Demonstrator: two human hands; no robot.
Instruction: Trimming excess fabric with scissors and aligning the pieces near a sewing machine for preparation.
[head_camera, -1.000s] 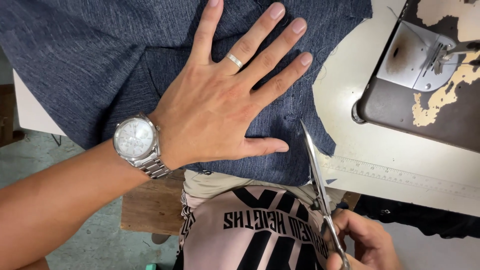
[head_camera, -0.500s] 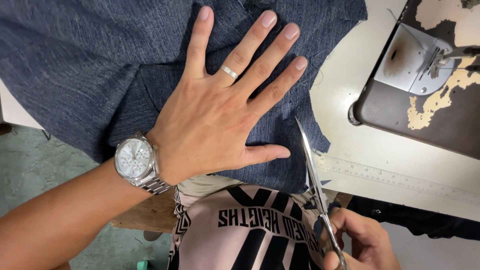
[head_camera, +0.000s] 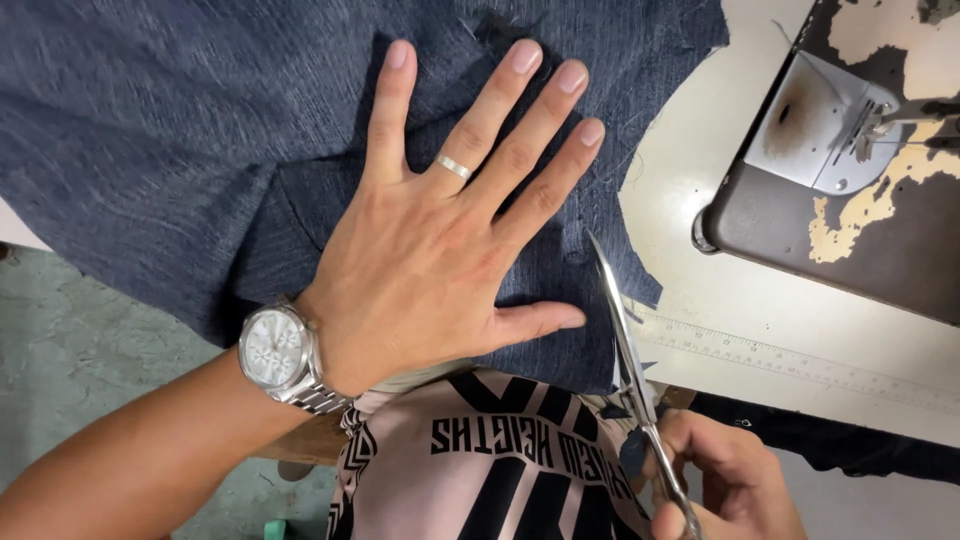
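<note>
My left hand lies flat on the dark blue denim fabric, fingers fully spread, palm down, gripping nothing; the spread pins the cloth so it lies taut near the cut edge. Thumb points toward the blades. Silver wristwatch on that wrist, ring on one finger. My right hand is closed around the scissors handles at the lower edge of view; blades look nearly closed, tips up over the fabric's right edge, just beside my thumb. Fabric covers the pale table; a ruler strip runs along the table's near side. Sewing machine bed sits to the right, apart from the cloth.
</note>
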